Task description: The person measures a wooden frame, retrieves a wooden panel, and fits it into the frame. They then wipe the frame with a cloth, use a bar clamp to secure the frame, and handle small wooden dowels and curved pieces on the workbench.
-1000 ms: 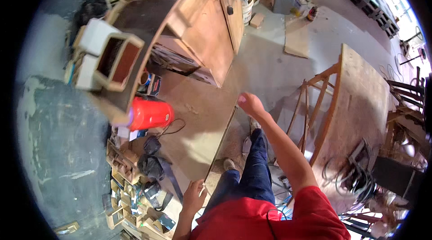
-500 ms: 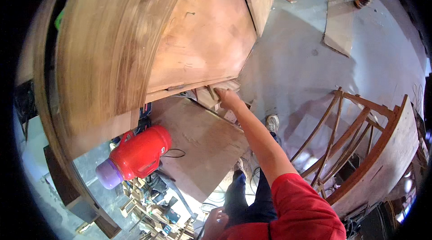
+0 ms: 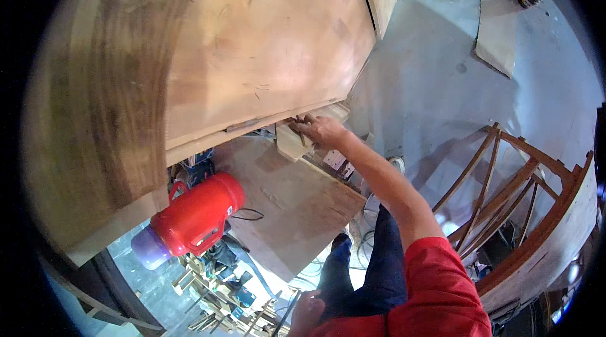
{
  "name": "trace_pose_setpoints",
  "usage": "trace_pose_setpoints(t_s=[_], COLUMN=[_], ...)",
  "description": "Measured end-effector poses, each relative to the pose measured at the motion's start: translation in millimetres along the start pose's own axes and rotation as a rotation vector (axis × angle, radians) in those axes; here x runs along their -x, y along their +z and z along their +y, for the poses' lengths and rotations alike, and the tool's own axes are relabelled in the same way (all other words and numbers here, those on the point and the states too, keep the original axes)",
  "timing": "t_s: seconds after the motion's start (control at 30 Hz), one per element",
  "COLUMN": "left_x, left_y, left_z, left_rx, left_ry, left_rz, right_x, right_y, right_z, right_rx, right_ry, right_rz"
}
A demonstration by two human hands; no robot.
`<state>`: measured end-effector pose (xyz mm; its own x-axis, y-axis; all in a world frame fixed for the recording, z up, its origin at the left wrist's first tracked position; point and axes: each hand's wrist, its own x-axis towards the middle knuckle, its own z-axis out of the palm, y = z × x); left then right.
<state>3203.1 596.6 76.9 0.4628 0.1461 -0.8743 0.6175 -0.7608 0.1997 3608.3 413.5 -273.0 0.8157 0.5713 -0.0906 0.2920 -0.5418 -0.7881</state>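
- Head view: my right hand [image 3: 322, 130] reached far forward, fingers curled around a small pale wood block [image 3: 291, 141] just under the edge of the big wooden tabletop [image 3: 252, 53].
- My left hand [image 3: 307, 313] hung near my thigh at the lower edge; I could not tell its grip.
- A red thermos jug [image 3: 192, 220] lay to the left, beside a plywood sheet [image 3: 297, 204].

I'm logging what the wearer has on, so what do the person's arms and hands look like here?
Both hands are bare, no gloves: right hand, left hand. The right arm is bare up to a short red sleeve. No watch or rings visible.
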Motion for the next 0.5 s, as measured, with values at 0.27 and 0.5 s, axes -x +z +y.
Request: trace_pose_setpoints(t_s=[0.27,0.5], left_x=[22,30], left_y=[-3,-33], left_z=[22,-24], left_rx=[0.095,0.135], left_ry=[-0.030,0.197], left_rz=[-0.034,-0.066], right_x=[84,232], right_y=[-39,-94], right_z=[1,-118], right_rx=[0.027,0.076], right_ry=[-0.027,0.072], right_rz=[-0.019,0.028])
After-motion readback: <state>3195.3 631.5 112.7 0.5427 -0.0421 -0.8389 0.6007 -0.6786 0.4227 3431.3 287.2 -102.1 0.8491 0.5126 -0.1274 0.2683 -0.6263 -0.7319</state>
